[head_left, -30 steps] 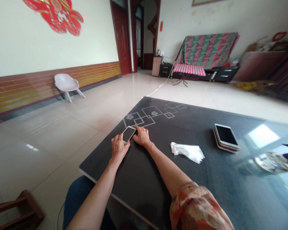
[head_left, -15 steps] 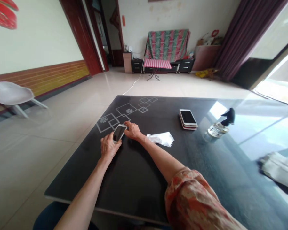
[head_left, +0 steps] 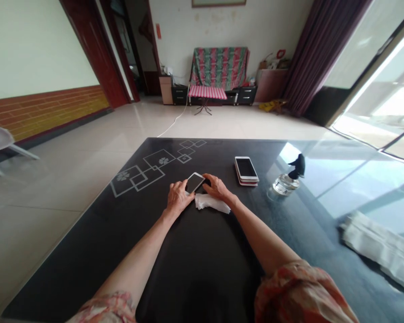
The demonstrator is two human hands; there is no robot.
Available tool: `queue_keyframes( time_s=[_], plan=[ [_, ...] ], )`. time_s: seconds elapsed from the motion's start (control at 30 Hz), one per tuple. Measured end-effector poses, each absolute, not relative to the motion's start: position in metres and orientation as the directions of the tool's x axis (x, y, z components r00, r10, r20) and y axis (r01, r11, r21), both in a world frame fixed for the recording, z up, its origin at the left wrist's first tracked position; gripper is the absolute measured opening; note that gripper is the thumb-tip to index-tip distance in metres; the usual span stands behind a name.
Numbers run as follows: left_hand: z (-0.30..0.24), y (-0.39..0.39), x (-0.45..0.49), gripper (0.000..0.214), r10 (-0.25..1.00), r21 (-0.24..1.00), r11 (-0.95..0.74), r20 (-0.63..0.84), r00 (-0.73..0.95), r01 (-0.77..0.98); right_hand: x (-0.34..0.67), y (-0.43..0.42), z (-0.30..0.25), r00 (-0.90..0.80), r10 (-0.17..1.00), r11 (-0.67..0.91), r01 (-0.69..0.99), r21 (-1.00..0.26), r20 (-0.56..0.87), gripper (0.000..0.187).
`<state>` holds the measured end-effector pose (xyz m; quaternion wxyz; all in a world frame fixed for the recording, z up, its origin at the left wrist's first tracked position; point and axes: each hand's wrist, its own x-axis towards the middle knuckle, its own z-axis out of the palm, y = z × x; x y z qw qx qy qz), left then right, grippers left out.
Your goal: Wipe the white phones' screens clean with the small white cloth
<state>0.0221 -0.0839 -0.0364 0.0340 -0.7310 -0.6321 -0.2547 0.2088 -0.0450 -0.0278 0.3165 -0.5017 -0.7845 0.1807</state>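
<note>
A white-framed smartphone (head_left: 194, 182) with a dark screen is tilted between my two hands, just above or on the dark tabletop. My left hand (head_left: 179, 197) grips its left and lower edge, thumb along the near corner. At the phone's upper right corner, my right hand (head_left: 217, 185) has its fingers curled against the edge. Close below the right hand lies a crumpled white wipe or plastic wrapper (head_left: 211, 202); which of these it is I cannot tell. Further right, a stack of white-edged phones (head_left: 246, 169) rests with a dark screen on top.
On the glossy black table (head_left: 202, 269), a clear spray bottle (head_left: 286, 183) with a black nozzle stands right of the stack. A folded pale cloth (head_left: 380, 242) lies at the right. Beyond are a red-striped small table (head_left: 207, 92) and a white chair (head_left: 2, 140).
Both hands and the phone have moved right across the table, from beside the printed squares to next to the white wrapper. The camera view has also shifted.
</note>
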Motion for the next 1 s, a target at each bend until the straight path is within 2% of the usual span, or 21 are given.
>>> queue_keyframes(
  time_s=[0.2, 0.37, 0.77, 1.0],
  plan=[
    [-0.036, -0.086, 0.034, 0.051, 0.900, 0.208, -0.248, 0.411, 0.145, 0.946, 0.229, -0.046, -0.028, -0.355, 0.875, 0.484, 0.653, -0.582, 0.330, 0.038],
    [-0.033, -0.090, 0.033, 0.054, 0.897, 0.191, -0.286, 0.399, 0.192, 0.939, 0.229, -0.046, -0.035, -0.340, 0.849, 0.524, 0.637, -0.565, 0.404, 0.038],
    [-0.043, -0.087, 0.026, 0.067, 0.897, 0.347, -0.355, 0.388, 0.212, 0.868, 0.232, -0.050, -0.034, -0.336, 0.864, 0.503, 0.617, -0.606, 0.375, 0.040],
    [-0.045, -0.085, 0.025, 0.065, 0.906, 0.420, -0.359, 0.373, 0.203, 0.833, 0.233, -0.050, -0.034, -0.351, 0.856, 0.517, 0.618, -0.593, 0.379, 0.044]
  ],
)
